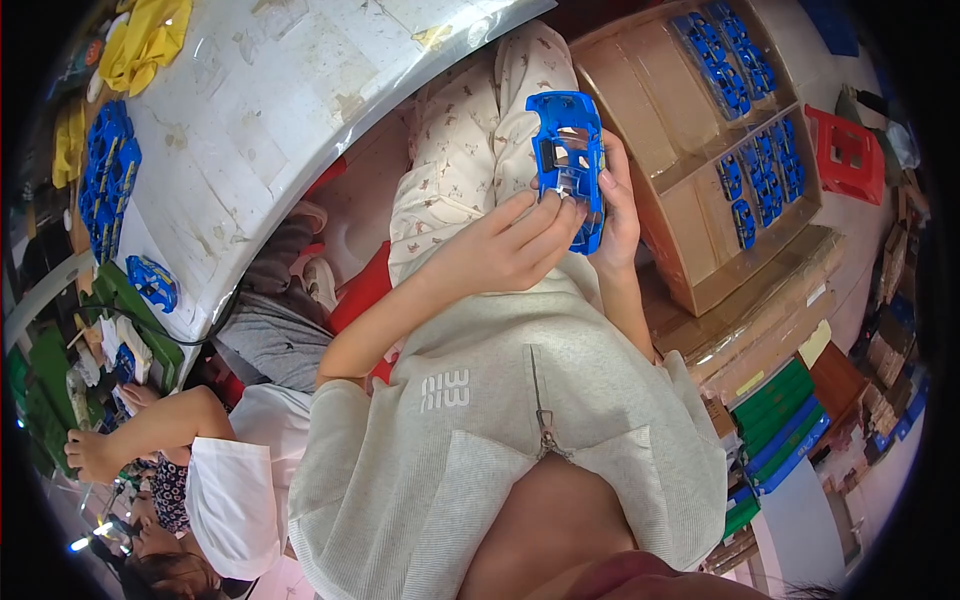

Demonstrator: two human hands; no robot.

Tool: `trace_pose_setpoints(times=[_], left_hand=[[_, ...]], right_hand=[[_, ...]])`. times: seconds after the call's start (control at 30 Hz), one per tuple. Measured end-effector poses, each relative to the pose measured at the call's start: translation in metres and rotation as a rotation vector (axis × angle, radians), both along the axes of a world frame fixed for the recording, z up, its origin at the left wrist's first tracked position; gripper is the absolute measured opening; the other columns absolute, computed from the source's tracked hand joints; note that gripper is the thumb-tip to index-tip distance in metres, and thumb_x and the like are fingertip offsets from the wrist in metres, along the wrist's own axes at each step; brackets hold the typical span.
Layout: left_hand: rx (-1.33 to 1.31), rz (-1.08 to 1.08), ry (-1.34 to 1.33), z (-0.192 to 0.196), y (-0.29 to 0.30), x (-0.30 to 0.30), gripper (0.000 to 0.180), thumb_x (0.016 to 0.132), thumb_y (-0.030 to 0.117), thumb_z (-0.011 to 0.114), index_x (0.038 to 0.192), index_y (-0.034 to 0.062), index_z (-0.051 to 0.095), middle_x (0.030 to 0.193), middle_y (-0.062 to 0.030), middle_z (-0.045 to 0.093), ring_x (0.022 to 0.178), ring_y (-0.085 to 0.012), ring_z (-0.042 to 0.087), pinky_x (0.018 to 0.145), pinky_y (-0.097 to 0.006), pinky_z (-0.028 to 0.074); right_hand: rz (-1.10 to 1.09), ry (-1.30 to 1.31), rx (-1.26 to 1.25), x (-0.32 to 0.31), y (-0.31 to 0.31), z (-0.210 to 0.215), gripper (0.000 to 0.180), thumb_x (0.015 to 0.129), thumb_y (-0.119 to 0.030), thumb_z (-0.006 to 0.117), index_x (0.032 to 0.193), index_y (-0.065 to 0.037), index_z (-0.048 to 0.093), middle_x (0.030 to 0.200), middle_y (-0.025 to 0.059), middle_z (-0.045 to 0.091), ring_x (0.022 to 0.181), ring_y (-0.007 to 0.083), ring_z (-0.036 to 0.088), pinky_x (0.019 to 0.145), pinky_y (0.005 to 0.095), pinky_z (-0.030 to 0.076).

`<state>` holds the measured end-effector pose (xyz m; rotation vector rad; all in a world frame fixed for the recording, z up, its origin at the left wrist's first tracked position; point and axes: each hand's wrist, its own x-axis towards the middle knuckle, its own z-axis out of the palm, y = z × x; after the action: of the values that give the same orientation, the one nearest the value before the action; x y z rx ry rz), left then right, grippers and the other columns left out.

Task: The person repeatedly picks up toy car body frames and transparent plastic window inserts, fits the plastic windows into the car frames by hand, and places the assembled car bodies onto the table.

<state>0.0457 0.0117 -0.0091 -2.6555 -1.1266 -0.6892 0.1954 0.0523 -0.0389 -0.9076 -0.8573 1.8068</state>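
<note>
A blue toy car body shell [546, 113] is held up over my lap, its open, hollow side showing window openings and dark parts within. My right hand [620, 200] grips the shell along its right edge, the thumb over the rim and the fingers behind. My left hand [520, 242] comes in from the left, fingers bent and pressed together at the shell's lower middle. A small clear-looking piece [567, 183] shows at the left fingertips; its full shape is hidden by them.
On my right, a divided cardboard box [640, 100] holds rows of blue car shells. A white table [270, 110] on the left bears stacked blue shells [108, 180] and yellow cloth [145, 45]. Another person [235, 480] works at lower left. A red plastic stool [848, 155] stands far right.
</note>
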Motion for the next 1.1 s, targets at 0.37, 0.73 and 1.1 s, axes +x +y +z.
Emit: trace_pose_setpoints(times=[0.37,0.73,1.1], left_hand=[[0.069,-0.088,-0.044,-0.004,0.0,-0.008,0.027,0.073,0.009,0.057,0.099,0.0055,0.063,0.098,-0.0029,0.059,0.086,-0.014,0.057,0.065,-0.024,0.043],[-0.005,-0.013,-0.379,-0.007,-0.001,0.004,0.029,0.065,0.009,0.065,0.094,0.0069,0.064,0.094,-0.0029,0.062,0.081,-0.0134,0.059,0.063,-0.024,0.042],[0.096,0.068,-0.27,-0.003,-0.006,0.005,0.024,0.07,0.011,0.065,0.093,0.0075,0.064,0.094,-0.0026,0.062,0.081,-0.0127,0.059,0.062,-0.022,0.039]], right_hand=[[-0.003,0.045,0.067,-0.001,0.0,0.006,0.05,0.083,-0.028,0.041,0.123,-0.003,0.028,0.115,0.0221,0.047,0.087,0.0335,0.059,0.077,0.0398,0.049],[0.005,0.152,-0.012,-0.005,-0.004,0.016,0.051,0.083,-0.032,0.037,0.123,0.0,0.03,0.107,0.0213,0.051,0.082,0.0303,0.059,0.073,0.0368,0.049],[0.05,0.215,-0.053,-0.005,-0.005,0.015,0.052,0.083,-0.032,0.036,0.124,0.001,0.032,0.108,0.0204,0.052,0.081,0.0289,0.059,0.074,0.0369,0.049]])
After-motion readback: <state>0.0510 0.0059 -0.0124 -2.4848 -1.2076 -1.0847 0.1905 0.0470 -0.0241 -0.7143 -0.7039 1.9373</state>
